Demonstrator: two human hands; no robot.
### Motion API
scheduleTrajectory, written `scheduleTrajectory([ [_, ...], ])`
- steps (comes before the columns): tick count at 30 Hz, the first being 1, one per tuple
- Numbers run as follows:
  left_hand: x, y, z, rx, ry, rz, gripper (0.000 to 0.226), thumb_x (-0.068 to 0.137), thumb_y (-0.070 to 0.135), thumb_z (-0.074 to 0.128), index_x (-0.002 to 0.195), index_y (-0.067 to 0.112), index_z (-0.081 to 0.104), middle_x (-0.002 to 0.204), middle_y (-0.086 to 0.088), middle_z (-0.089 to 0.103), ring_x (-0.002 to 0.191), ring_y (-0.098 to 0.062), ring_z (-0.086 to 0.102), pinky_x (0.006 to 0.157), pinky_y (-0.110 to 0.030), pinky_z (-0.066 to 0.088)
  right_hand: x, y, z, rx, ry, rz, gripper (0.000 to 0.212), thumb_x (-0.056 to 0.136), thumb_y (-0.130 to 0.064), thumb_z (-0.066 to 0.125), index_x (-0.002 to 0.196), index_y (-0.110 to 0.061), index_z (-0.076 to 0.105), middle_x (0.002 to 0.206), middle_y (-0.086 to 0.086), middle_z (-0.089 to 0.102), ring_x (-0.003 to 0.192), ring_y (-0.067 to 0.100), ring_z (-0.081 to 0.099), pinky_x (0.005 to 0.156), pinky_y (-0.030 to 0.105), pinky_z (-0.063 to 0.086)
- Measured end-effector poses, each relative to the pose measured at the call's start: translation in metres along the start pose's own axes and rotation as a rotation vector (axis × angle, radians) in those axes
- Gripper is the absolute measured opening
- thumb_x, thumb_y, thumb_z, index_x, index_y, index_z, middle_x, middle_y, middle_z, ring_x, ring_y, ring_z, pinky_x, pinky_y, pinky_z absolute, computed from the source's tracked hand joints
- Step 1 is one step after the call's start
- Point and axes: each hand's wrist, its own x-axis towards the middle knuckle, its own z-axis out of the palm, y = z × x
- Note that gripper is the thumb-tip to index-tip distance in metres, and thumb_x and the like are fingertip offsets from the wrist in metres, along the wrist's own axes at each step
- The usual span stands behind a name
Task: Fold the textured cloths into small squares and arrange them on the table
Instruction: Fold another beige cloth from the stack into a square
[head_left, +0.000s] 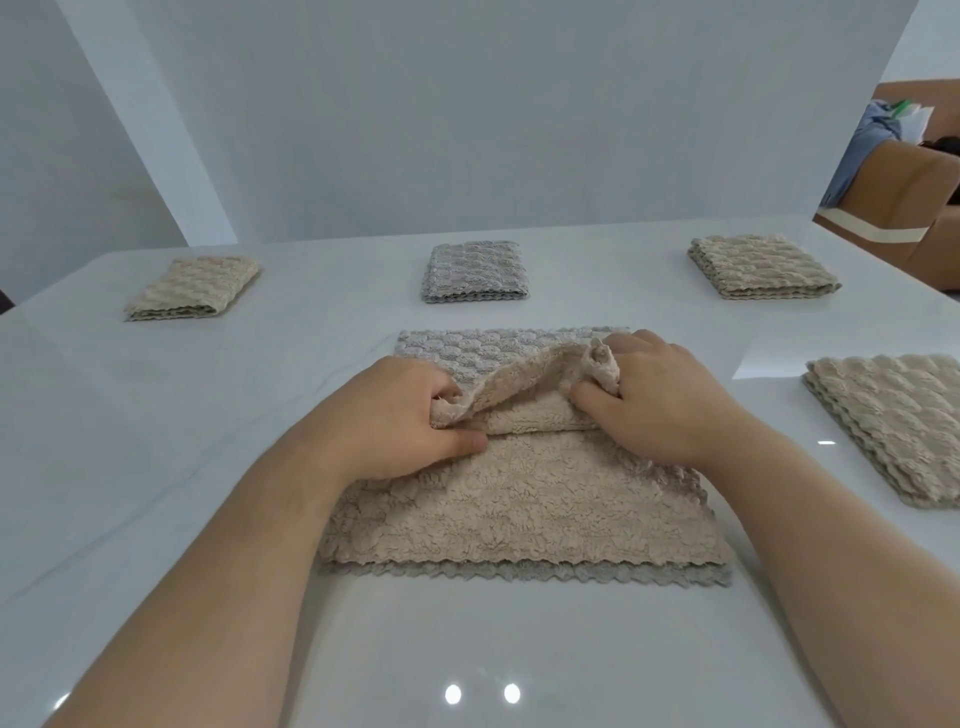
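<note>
A beige textured cloth (519, 504) lies on top of a grey cloth (467, 348) in the middle of the white table (156, 415). My left hand (405, 415) pinches the beige cloth's far left corner. My right hand (660, 400) grips its far right corner, bunched between the fingers. The far edge is lifted and curls back toward me over the rest of the cloth. Three folded squares sit in a row at the back: beige (192, 288) on the left, grey (475, 270) in the centre, beige (761, 265) on the right.
A larger folded beige cloth (898, 421) lies at the table's right edge. A brown sofa (914, 197) with clothes on it stands beyond the far right corner. A white wall runs behind the table.
</note>
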Motion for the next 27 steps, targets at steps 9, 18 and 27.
scheduleTrajectory([
  [9, 0.000, 0.002, 0.000, -0.144, 0.185, 0.044, 0.044, 0.079, 0.036, 0.082, 0.065, 0.025, 0.042, 0.070, 0.008, 0.049, 0.066, -0.012, 0.044, 0.057, -0.031, 0.033, -0.004, -0.003, -0.006, 0.206, -0.014, -0.014, 0.039, 0.083, -0.033, 0.062, 0.062, -0.013, 0.037, 0.059, -0.006, 0.047, 0.054, 0.013, 0.044, 0.053, 0.032, 0.034],
  [18, -0.003, 0.005, -0.005, -0.320, 0.313, 0.015, 0.038, 0.079, 0.031, 0.085, 0.069, 0.031, 0.048, 0.068, 0.013, 0.055, 0.059, 0.003, 0.049, 0.054, -0.012, 0.034, -0.001, -0.001, -0.006, 0.381, 0.093, 0.036, 0.031, 0.087, -0.030, 0.067, 0.076, -0.014, 0.042, 0.062, -0.002, 0.046, 0.055, 0.015, 0.042, 0.054, 0.033, 0.034],
  [27, -0.007, 0.008, -0.011, -0.389, 0.283, -0.012, 0.033, 0.071, 0.003, 0.073, 0.077, 0.026, 0.049, 0.066, 0.013, 0.045, 0.048, -0.004, 0.038, 0.048, -0.016, 0.030, 0.000, 0.003, -0.010, 0.445, 0.145, 0.091, 0.031, 0.084, -0.040, 0.069, 0.070, -0.027, 0.044, 0.061, -0.010, 0.050, 0.061, 0.013, 0.051, 0.057, 0.031, 0.036],
])
